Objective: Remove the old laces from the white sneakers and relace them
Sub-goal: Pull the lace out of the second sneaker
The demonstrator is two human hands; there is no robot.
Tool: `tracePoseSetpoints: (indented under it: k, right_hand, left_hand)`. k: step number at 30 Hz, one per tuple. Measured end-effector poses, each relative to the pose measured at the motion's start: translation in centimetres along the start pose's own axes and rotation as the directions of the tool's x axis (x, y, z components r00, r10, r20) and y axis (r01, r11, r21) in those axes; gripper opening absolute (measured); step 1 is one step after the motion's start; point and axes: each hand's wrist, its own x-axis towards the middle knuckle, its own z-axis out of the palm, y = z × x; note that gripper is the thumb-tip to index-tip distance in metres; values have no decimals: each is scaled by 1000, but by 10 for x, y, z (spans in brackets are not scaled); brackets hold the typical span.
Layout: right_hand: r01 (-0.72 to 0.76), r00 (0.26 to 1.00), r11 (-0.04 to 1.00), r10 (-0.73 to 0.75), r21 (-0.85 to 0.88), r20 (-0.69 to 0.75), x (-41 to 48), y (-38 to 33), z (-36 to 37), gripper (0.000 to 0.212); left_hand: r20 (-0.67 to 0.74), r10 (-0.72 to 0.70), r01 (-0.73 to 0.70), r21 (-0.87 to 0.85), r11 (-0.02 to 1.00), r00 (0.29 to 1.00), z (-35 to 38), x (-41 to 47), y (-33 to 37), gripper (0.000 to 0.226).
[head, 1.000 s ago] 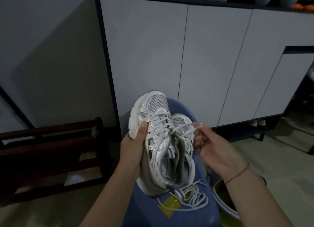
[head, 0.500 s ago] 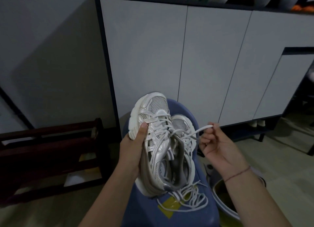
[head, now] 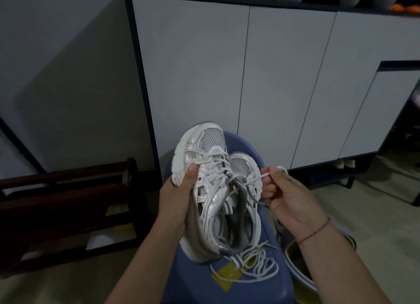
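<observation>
The white mesh-and-synthetic sneakers (head: pixel 218 190), a chunky pair with silvery overlays and thick foam soles, are held side by side, toes pointing away, above a blue plastic stool (head: pixel 229 285) that stands in front of a pale grey cabinet (head: pixel 250 76). The left hand (head: pixel 177 196) wraps the outer sole of the left-side shoe, thumb pressed on the upper near the toe and the other fingers hidden underneath, so it carries the weight of both. The right hand (head: pixel 281 194) has its fingertips pinched together on the flat white woven lace (head: pixel 256 178), which runs taut from the eyelets of the right-side shoe to that pinch. More lace lies in slack loops (head: pixel 254 267) on the stool seat under the heels, beside a patch of yellow tape (head: pixel 227 276). The shoes look light but bulky and fairly stiff in the sole, so the sole edge is probably the firmest place to grip; the mesh and tongues are soft and would give. The lace is limp, thin and a little rough, likely to slip unless pinched close to the eyelet, and it may snag where the strands cross. A dark wooden rack (head: pixel 68 208) stands to the left.
</observation>
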Motion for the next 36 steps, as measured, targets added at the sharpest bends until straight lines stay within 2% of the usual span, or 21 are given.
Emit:
tracePoseSetpoints:
  k: [4, 5, 6, 7, 8, 10, 11, 13, 15, 16, 19, 24, 25, 26, 28, 30, 31, 32, 33, 34, 36]
  right_hand:
    - [75, 995, 995, -70, 63, -76, 3, -12, -10, 22]
    - [112, 987, 993, -116, -40, -113, 2, -15, -12, 22]
    - [145, 972, 961, -182, -237, -146, 1, -16, -14, 24]
    - [157, 958, 866, -251, -475, -141, 0, -15, -15, 26]
    - [160, 948, 727, -302, -668, -102, -1, -12, -14, 30]
    - [198, 941, 488, -336, -850, 26, -6, -5, -8, 34]
    - [255, 934, 436, -343, -863, 103, -8, -2, -4, 31]
    - [402, 907, 462, -322, -790, 273, -14, -2, 7, 12]
    - [478, 876, 510, -222, -715, 427, -19, 0, 13, 17]
    - [498, 861, 488, -177, -717, 477, -20, 3, 14, 20]
    - [516, 854, 370, -145, -773, 500, -20, 8, 16, 16]
    - [521, 853, 202, -155, -829, 498, -16, 10, 12, 21]
    - [519, 855, 195, -146, -832, 498, -16, 10, 12, 21]
    - [507, 862, 247, -144, -826, 486, -15, 11, 11, 20]
    - [433, 900, 518, -202, -737, 387, -17, 9, 14, 22]
    - [277, 959, 855, -215, -439, 186, -17, 5, 16, 23]
    - [208, 977, 938, -186, -276, 105, -18, 4, 17, 23]
    - [167, 986, 969, -161, -183, 48, -18, 4, 18, 23]
    - [159, 987, 964, -160, -213, 12, -16, 5, 17, 24]
    - [192, 979, 911, -201, -365, 12, -15, 5, 14, 24]
    - [328, 938, 646, -311, -689, 155, -16, 5, 12, 21]
  left_hand:
    - [-9, 7, -7, 5, 1000, 1000, -3, 2, 1, 24]
    - [-19, 14, -14, 8, 1000, 1000, -4, 3, 0, 25]
    - [-31, 19, -19, 11, 1000, 999, -5, 4, 1, 27]
    - [-39, 21, -20, 15, 1000, 999, -5, 5, 0, 29]
    - [-40, 19, -18, 20, 1000, 999, -5, 5, 1, 31]
    - [-21, 17, -16, 36, 999, 1000, -5, 5, 0, 35]
    - [-8, 19, -19, 47, 999, 1000, -5, 5, -1, 35]
    - [9, 29, -30, 79, 996, 1000, -5, 5, -1, 32]
    - [42, 35, -40, 120, 992, 999, -4, 4, -2, 32]
    - [59, 34, -42, 136, 990, 998, -3, 3, -2, 30]
    - [99, 25, -42, 166, 985, 995, -3, 2, -3, 23]
    - [90, 25, -42, 190, 981, 996, -3, 3, -6, 30]
    - [91, 26, -42, 184, 982, 996, -3, 3, -6, 30]
    - [95, 29, -45, 175, 983, 995, -3, 3, -6, 29]
    - [99, 37, -50, 132, 990, 994, -2, 1, -5, 28]
    - [88, 67, -75, 92, 993, 994, 1, 1, -4, 28]
    - [79, 94, -102, 95, 990, 992, 2, 1, -3, 28]
    - [75, 123, -130, 108, 986, 990, 4, 1, -2, 28]
    - [74, 147, -156, 128, 979, 986, 5, 1, -1, 27]
    - [78, 168, -178, 152, 972, 983, 5, 1, -1, 25]
    - [78, 183, -195, 195, 961, 980, 1, 2, -3, 23]
